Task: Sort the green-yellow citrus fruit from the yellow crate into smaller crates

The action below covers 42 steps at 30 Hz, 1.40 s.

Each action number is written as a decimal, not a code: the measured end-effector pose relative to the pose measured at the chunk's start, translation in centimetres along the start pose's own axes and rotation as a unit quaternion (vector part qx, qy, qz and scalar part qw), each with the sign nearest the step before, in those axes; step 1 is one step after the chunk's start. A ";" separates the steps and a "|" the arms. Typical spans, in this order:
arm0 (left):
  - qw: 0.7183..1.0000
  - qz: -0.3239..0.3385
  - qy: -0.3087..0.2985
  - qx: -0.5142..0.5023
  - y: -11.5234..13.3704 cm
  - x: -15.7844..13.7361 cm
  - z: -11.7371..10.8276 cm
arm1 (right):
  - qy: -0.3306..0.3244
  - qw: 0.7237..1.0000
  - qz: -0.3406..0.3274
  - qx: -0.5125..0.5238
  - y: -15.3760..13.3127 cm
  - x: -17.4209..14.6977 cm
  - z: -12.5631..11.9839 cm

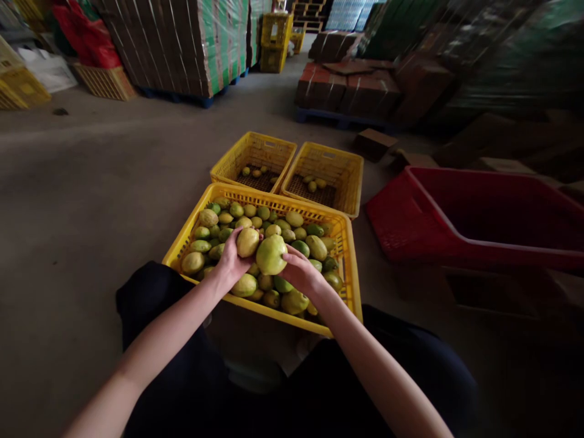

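In front of my knees stands a yellow plastic crate [351, 267] filled with green and yellow lemons [316, 247]. Over the middle of it, my left hand [232, 261] is closed round a yellowish lemon [247, 242]. My right hand [301, 267] grips a larger, greener lemon [271, 255], with the thumb on its right side. Both fruits are close together, side by side, above the pile. The fingers beneath them are mostly hidden.
Two more yellow crates, a left one [223, 161] and a right one [358, 182], sit just beyond, each with several lemons. A red bin [392, 225] stands at right. Wrapped carton stacks [223, 48] and boxes on a blue pallet [337, 118] lie farther back.
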State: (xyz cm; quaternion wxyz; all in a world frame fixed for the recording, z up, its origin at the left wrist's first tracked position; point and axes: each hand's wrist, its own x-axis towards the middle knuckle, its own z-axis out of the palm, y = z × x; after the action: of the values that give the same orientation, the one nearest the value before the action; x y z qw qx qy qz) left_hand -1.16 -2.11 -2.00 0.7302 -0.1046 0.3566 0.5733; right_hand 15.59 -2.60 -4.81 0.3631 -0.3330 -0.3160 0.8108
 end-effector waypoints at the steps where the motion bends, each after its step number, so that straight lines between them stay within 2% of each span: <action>1: 1.000 0.008 -0.008 -0.010 0.0 -0.1 0.0 | -0.006 1.000 -0.004 0.002 0.1 0.0 0.1; 4: 0.999 0.014 -0.031 -0.030 0.2 -0.5 0.3 | -0.013 0.999 -0.028 -0.016 0.3 0.0 0.3; 7: 0.999 0.009 -0.050 -0.016 0.4 -1.0 0.5 | 0.017 0.987 -0.092 -0.133 0.1 -0.5 0.8; 8: 0.998 0.013 -0.056 -0.007 0.5 -1.2 0.6 | 0.024 0.971 -0.134 -0.197 -0.1 -0.8 1.0; 10: 0.997 0.026 -0.072 0.020 0.4 -1.4 0.7 | 0.026 0.917 -0.235 -0.322 -0.7 -1.4 1.4; 12: 0.993 0.040 -0.097 0.051 0.2 -1.6 0.7 | 0.025 0.859 -0.318 -0.400 -1.2 -1.9 1.7; 13: 0.990 0.047 -0.112 0.068 0.1 -1.7 0.7 | 0.028 0.839 -0.346 -0.420 -1.4 -2.1 1.7; 16: 0.982 0.060 -0.149 0.103 -0.2 -1.9 0.6 | 0.038 0.813 -0.384 -0.437 -1.7 -2.5 1.8; 18: 0.984 0.043 -0.147 0.092 -0.4 -1.9 0.4 | 0.045 0.824 -0.373 -0.424 -1.7 -2.6 1.8; 19: 0.987 0.026 -0.141 0.075 -0.4 -1.9 0.3 | 0.053 0.841 -0.352 -0.406 -1.6 -2.6 1.8; 21: 0.991 -0.004 -0.127 0.038 -0.5 -1.7 0.2 | 0.087 0.893 -0.291 -0.332 -1.4 -2.3 1.8; 24: 0.994 -0.015 -0.112 -0.007 -0.7 -1.4 0.0 | 0.132 0.971 -0.162 -0.118 -1.2 -1.5 1.5; 26: 0.995 -0.008 -0.098 -0.026 -0.8 -1.3 0.1 | 0.112 0.991 -0.075 0.023 -1.2 -0.9 1.1; 29: 0.995 -0.003 -0.092 -0.037 -1.0 -1.4 0.4 | 0.059 0.988 -0.005 0.143 -1.3 -0.3 0.6; 33: 0.994 -0.019 -0.090 -0.053 -1.2 -1.3 0.7 | 0.068 0.963 -0.024 0.259 -0.8 -0.3 0.9; 37: 0.993 -0.032 -0.087 -0.074 -1.8 -0.7 0.6 | 0.091 0.959 -0.050 0.265 -0.3 -0.7 1.7; 42: 0.992 -0.005 -0.095 -0.082 -2.3 0.0 0.2 | 0.122 0.955 -0.058 0.265 -0.4 -1.0 1.8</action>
State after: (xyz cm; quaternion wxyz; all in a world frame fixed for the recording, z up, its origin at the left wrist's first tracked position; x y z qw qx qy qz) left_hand 0.98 -2.76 -2.42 0.7526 -0.1113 0.2367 0.6043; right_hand 14.86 -3.64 -3.13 0.5202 -0.3022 -0.0618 0.7964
